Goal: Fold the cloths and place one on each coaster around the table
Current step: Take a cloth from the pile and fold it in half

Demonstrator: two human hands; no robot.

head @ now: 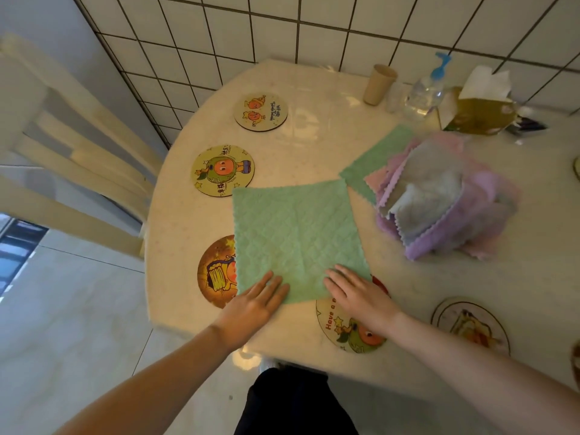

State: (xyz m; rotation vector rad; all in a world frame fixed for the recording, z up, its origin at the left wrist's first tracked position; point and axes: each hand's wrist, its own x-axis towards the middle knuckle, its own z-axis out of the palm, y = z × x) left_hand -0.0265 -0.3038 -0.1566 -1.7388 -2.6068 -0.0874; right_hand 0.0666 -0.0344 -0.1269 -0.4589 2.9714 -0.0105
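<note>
Left hand (260, 301): flat, fingers together, pressing the near edge of the green cloth (298, 237). Right hand (356, 295): flat, fingers slightly spread, on the same edge; neither hand grips.

Green cloth: spread open, unfolded, overlapping the dark coaster (216, 273) and the "Have a" coaster (351, 331).

Sandwich-picture coaster (470, 324), green-character coaster (222, 170), far orange-figure coaster (261, 112): all bare.

Heap of pink, grey and lilac cloths (445, 196), over a second green cloth (376, 158): unfolded.

Judgement: task barely begun; first fold pending, no visible coaster served.

The near coaster (351, 328), partly under the right hand (357, 296), reads "Have a"; print on the other coasters is illegible.
</note>
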